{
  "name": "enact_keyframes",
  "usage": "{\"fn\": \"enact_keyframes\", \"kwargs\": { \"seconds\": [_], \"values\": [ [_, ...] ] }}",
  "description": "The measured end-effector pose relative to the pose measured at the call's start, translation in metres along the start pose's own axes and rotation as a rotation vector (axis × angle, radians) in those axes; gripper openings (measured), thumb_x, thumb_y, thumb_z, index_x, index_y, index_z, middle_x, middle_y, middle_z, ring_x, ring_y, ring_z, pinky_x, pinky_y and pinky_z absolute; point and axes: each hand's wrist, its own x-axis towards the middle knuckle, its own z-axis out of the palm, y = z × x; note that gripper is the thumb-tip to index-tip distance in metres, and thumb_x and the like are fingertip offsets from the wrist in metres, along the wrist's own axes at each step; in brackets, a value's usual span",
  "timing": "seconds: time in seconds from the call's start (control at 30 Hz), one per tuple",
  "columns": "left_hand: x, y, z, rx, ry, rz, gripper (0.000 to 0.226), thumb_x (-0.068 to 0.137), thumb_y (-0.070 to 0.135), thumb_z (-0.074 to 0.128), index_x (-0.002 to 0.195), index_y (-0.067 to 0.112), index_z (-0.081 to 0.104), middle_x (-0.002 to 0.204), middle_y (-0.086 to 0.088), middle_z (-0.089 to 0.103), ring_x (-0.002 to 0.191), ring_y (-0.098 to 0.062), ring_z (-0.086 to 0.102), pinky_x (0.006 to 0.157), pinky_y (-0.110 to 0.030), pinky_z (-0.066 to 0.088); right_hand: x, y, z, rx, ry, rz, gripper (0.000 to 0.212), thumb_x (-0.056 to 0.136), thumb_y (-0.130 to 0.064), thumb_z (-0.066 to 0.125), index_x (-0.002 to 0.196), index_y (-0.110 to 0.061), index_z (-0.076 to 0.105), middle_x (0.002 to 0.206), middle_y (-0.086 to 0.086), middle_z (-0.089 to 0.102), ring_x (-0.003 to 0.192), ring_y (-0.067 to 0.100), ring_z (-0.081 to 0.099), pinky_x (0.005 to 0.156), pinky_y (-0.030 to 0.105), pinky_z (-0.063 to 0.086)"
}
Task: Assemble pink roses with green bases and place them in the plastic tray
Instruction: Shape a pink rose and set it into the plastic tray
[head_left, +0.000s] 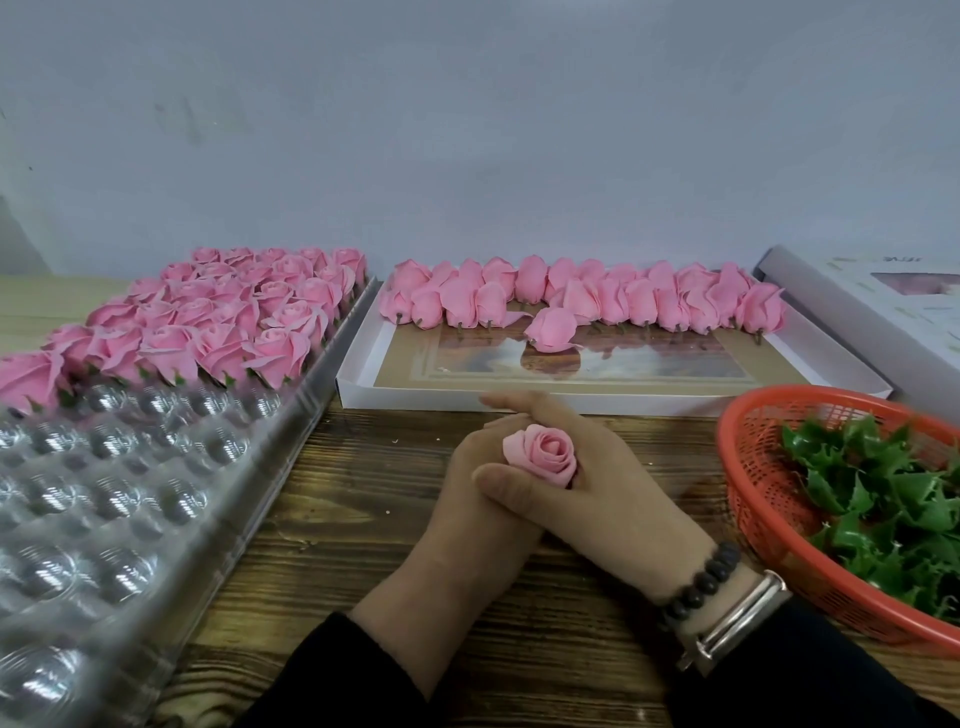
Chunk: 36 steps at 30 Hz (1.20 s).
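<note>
Both hands meet over the wooden table around one pink rose (543, 454), bloom facing up. My right hand (613, 483) wraps over it from the right, thumb across the front. My left hand (462, 519) cups it from below and left, fingers curled under the right hand. Any green base on this rose is hidden inside the hands. The clear plastic tray (104, 493) lies on the left. Its far rows hold several assembled roses (234, 312) and its near cups are bare. Loose green bases (883, 493) fill a red basket (753, 493) on the right.
A shallow white box (415, 397) behind the hands holds a row of pink rose heads (571, 299) with stubs, one lying loose in front. A white carton (883, 312) sits at the far right. A plain wall closes off the back of the table.
</note>
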Motion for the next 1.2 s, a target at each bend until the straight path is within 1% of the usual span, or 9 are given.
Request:
{"fn": "enact_keyframes", "kwargs": {
  "seconds": [0.1,0.33,0.47,0.57,0.63,0.73,0.8,1.0,1.2],
  "values": [
    [0.002,-0.004,-0.002,0.106,0.038,-0.002,0.017,0.084,0.0,0.061,0.078,0.015,0.063,0.075,0.001,0.065,0.069,-0.005,0.062,0.061,-0.016,0.051,-0.001,0.001,0.0,0.051,0.074,-0.029,0.07,0.055,-0.07,0.066,0.119,-0.053,0.044,0.116,-0.021,0.058,0.107,-0.008,0.054,0.093,0.02,0.047],
    [0.003,0.001,0.01,0.252,0.053,-0.045,0.022,0.088,-0.01,0.048,0.092,0.009,0.06,0.078,0.012,0.056,0.071,0.018,0.055,0.063,-0.001,0.041,0.0,-0.005,0.017,-0.031,0.299,-0.131,0.034,0.088,-0.043,0.043,0.102,-0.027,0.07,0.102,-0.02,0.066,0.102,-0.004,0.057,0.092,0.018,0.043],
    [0.001,-0.006,0.007,0.287,0.037,-0.169,0.035,0.096,0.004,0.039,0.131,0.003,0.037,0.128,-0.005,0.049,0.106,0.019,0.039,0.082,0.006,0.023,0.001,-0.005,0.008,-0.104,0.068,-0.122,0.031,0.088,-0.027,0.044,0.103,-0.024,0.071,0.107,-0.018,0.066,0.106,-0.006,0.056,0.094,0.014,0.041],
    [0.0,-0.002,0.002,0.407,-0.15,-0.235,0.017,0.091,0.003,0.049,0.094,0.014,0.062,0.077,0.005,0.062,0.073,-0.004,0.061,0.059,0.0,0.04,-0.003,-0.006,0.003,-0.054,-0.084,-0.065,0.027,0.094,-0.022,0.045,0.104,-0.034,0.068,0.108,-0.017,0.064,0.063,0.006,0.065,0.054,0.016,0.051],
    [0.001,0.0,0.002,0.493,-0.198,-0.216,0.039,0.091,0.007,0.05,0.057,0.026,0.047,0.045,0.018,0.049,0.052,-0.003,0.055,0.05,-0.003,0.041,-0.003,-0.006,0.002,-0.002,-0.094,-0.049,0.028,0.094,-0.024,0.044,0.104,-0.039,0.066,0.11,-0.013,0.064,0.055,0.017,0.067,0.048,0.026,0.054],
    [0.001,0.001,0.003,0.395,-0.1,-0.118,0.036,0.088,0.0,0.053,0.067,0.029,0.047,0.062,0.023,0.048,0.064,0.024,0.05,0.059,0.002,0.037,-0.002,-0.003,0.0,-0.074,-0.045,-0.108,0.032,0.088,-0.031,0.046,0.115,-0.04,0.06,0.114,-0.019,0.064,0.101,0.0,0.062,0.089,0.023,0.049],
    [0.001,-0.001,-0.001,0.332,-0.063,-0.09,0.025,0.086,0.0,0.058,0.078,0.023,0.06,0.073,0.012,0.062,0.075,0.011,0.061,0.064,-0.006,0.046,-0.002,-0.001,0.001,-0.057,-0.005,-0.141,0.04,0.084,-0.038,0.051,0.123,-0.041,0.052,0.119,-0.022,0.06,0.113,-0.01,0.051,0.099,0.019,0.041],
    [0.003,-0.01,0.005,0.525,0.082,0.032,0.019,0.091,0.015,0.051,0.077,0.02,0.064,0.066,0.017,0.056,0.063,-0.003,0.055,0.061,-0.011,0.045,-0.002,0.0,0.018,0.094,0.273,-0.085,0.041,0.075,-0.063,0.041,0.108,-0.043,0.057,0.108,-0.021,0.064,0.104,-0.011,0.055,0.088,0.011,0.043],
    [0.005,-0.008,0.018,0.328,0.099,0.0,0.022,0.089,0.006,0.053,0.079,0.026,0.056,0.073,0.016,0.056,0.076,0.008,0.057,0.067,-0.007,0.046,0.0,0.001,0.02,-0.011,0.374,-0.075,0.034,0.087,-0.035,0.04,0.097,-0.025,0.071,0.09,-0.024,0.064,0.095,-0.006,0.058,0.085,0.006,0.041]
  ]
}}
